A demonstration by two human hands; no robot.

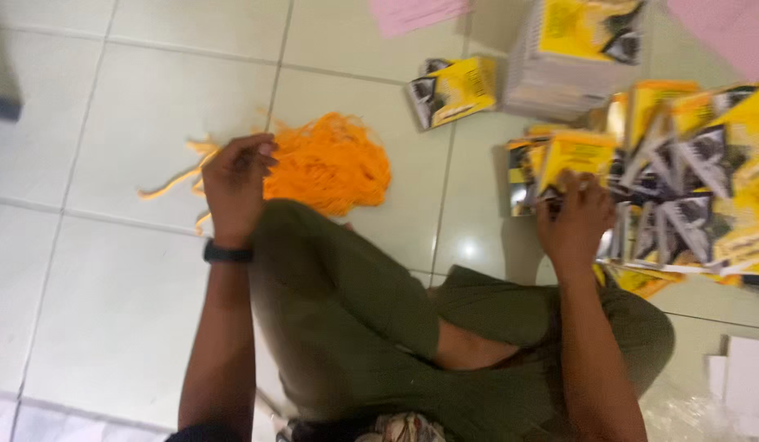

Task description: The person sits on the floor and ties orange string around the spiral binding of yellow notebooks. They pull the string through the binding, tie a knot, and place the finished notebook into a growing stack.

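Observation:
I sit cross-legged on a tiled floor in olive trousers. My left hand (234,184), a black band on its wrist, reaches into a heap of orange strings (330,164) and its fingers close on some strands. My right hand (574,221) rests on a yellow and black folded paper bag (572,155) at the edge of a loose pile of such bags (690,188). Whether the fingers grip the bag or only press on it is unclear.
A neat stack of the same bags (572,49) stands at the back. One single bag (453,88) lies apart on the tiles. Pink sheets (412,12) lie at the top edge, and white packaging (743,376) sits at the lower right.

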